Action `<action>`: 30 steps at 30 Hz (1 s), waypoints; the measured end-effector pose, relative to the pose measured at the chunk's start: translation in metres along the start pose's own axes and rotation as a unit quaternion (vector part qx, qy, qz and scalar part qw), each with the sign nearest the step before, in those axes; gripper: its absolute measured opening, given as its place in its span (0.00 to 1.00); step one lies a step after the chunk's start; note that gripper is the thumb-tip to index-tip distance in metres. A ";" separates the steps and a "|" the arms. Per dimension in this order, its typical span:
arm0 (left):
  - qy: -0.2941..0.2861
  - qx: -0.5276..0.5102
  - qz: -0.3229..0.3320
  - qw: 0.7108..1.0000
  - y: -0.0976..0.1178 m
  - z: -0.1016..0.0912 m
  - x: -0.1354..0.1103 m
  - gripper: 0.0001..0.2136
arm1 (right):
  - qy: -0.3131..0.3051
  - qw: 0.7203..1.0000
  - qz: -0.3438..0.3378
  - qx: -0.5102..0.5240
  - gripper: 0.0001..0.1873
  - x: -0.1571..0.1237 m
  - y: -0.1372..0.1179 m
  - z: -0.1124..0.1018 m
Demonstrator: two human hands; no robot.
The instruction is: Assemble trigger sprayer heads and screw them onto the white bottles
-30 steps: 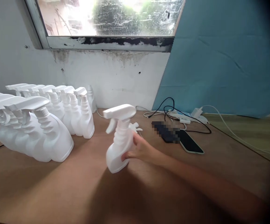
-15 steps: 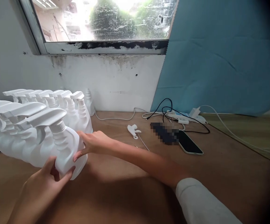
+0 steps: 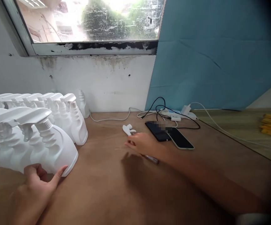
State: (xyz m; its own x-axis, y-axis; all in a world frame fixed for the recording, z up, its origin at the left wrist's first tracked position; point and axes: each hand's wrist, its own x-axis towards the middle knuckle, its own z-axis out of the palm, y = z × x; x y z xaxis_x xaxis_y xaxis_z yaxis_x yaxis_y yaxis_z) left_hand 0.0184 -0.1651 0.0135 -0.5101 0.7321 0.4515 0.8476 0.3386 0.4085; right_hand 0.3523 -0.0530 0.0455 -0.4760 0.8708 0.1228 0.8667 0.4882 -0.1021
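Against the left fingers (image 3: 60,175), a spray bottle (image 3: 60,149).

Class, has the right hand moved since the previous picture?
Yes: the right hand has moved right, away from the bottles and closer to the power strip.

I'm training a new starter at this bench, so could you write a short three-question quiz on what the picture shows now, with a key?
1. Multiple choice: which is the left hand nearest to?
a) the power strip
b) a bottle
c) the window

2. True or false: the phone with the pale rim lies flat on the table.

3. Fill in the blank: the loose white trigger lies nearer to the person's ____ hand.

Key
1. b
2. True
3. right
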 end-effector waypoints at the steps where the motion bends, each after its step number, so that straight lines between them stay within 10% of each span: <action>1: 0.042 0.019 0.031 0.998 -0.001 -0.001 -0.004 0.23 | 0.006 1.000 0.021 0.003 0.18 -0.005 0.014 -0.001; 4: 0.043 0.030 0.189 0.980 0.009 -0.002 -0.016 0.20 | 0.015 0.998 0.061 0.013 0.19 -0.011 0.046 -0.001; 9: -0.279 -0.085 0.466 0.835 0.066 0.019 -0.032 0.11 | 0.026 0.998 0.012 0.050 0.13 -0.001 0.059 0.010; 14: -0.280 -0.200 0.441 0.829 0.135 0.072 -0.035 0.03 | 0.043 0.993 -0.049 0.094 0.15 0.004 0.053 0.030; 22: -0.195 -0.268 0.344 0.879 0.234 0.163 0.006 0.17 | 0.083 0.986 -0.047 0.136 0.08 -0.009 0.068 0.047; 30: -0.221 -0.259 0.296 0.892 0.233 0.182 0.018 0.12 | 0.108 0.972 -0.012 0.207 0.06 0.004 0.080 0.059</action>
State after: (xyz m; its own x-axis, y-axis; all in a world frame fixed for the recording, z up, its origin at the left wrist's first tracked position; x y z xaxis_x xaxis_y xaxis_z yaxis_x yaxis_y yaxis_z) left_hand 0.2337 0.0348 -0.0275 0.2097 0.8922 0.4000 0.7103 -0.4201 0.5647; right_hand 0.4107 -0.0072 -0.0203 -0.4137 0.8486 0.3298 0.7009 0.5281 -0.4795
